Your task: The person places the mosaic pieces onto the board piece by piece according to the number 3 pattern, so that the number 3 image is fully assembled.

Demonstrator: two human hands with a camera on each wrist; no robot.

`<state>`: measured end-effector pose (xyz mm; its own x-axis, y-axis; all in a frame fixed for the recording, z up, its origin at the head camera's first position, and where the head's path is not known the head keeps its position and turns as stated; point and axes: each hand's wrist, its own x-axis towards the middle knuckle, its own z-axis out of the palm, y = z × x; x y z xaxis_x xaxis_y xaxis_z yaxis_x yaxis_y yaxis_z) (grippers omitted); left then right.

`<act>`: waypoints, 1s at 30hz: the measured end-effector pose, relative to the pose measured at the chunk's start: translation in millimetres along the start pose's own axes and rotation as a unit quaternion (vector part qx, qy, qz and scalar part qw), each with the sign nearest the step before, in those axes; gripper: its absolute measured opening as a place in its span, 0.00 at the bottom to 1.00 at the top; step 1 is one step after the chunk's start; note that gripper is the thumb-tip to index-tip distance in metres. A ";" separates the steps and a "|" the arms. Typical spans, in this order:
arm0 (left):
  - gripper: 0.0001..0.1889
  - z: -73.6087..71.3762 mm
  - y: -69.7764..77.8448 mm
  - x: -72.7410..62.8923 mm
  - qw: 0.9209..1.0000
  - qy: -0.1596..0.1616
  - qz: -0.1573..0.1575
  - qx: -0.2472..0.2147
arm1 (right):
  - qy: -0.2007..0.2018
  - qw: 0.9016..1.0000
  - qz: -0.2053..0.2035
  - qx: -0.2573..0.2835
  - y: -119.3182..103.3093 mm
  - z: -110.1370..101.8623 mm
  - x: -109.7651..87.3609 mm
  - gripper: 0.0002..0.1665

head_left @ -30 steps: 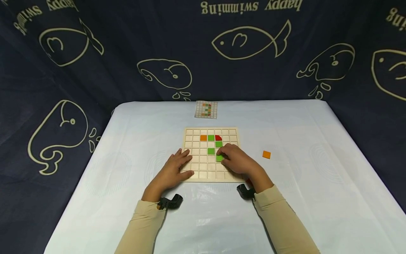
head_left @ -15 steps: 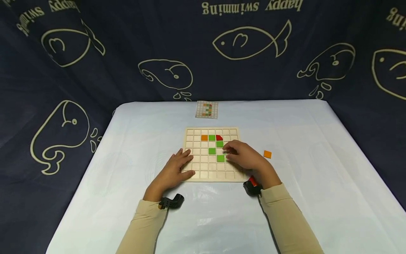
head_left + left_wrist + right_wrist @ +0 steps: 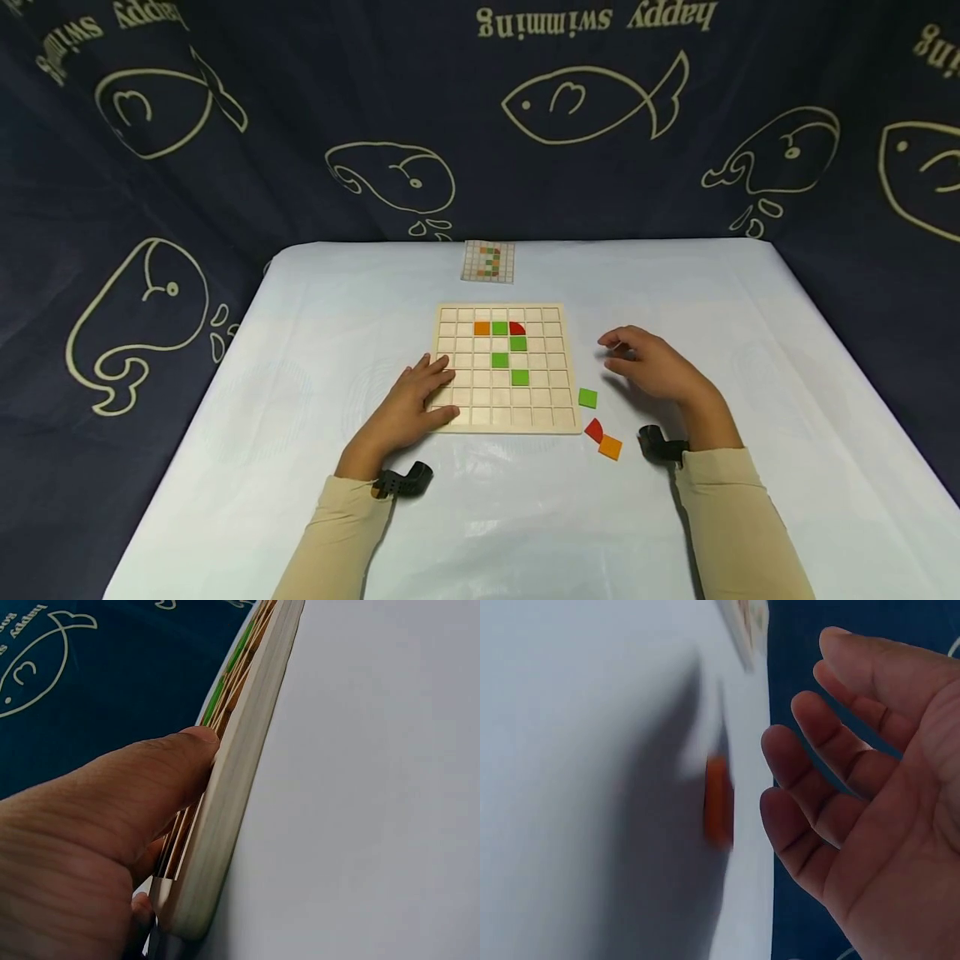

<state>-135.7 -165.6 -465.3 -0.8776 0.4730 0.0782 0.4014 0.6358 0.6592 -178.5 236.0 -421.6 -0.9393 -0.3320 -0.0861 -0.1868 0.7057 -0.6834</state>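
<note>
Head view, from the left: a bare left hand rests spread on the left side of a pale wooden grid board, thumb just inside the near edge. Set in the second row of cells from the far edge are an orange square tile, a green square tile and a red quarter-round tile; three more green tiles occupy nearer cells. Past the far edge lies a printed grid card. Just off the right edge sits a loose green tile, then a loose red tile by a loose orange tile. The bare right hand hovers, thumb and bent fingers parted, near a blurred orange piece. White tabletop stretches rightward from it, leaving wide room.
</note>
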 end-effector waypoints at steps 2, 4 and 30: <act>0.33 -0.2 -0.1 -0.3 1.000 0.000 0.000 -0.001 | 0.001 1.000 0.008 -0.001 6.3 -3.8 -4.6 0.17; 0.33 -0.1 0.0 -0.1 1.000 0.000 0.000 -0.003 | 0.002 1.000 0.014 -0.004 11.7 -6.8 -8.8 0.17; 0.32 0.6 -0.9 -2.0 1.000 0.005 -0.004 -0.002 | 0.019 0.999 0.042 -0.003 41.0 -1.7 -22.6 0.16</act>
<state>-134.2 -166.7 -466.5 -0.8837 0.4613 0.0797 0.3928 0.6381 0.6622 -165.4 273.5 -446.5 -0.9619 -0.2480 -0.1150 -0.1088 0.7332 -0.6712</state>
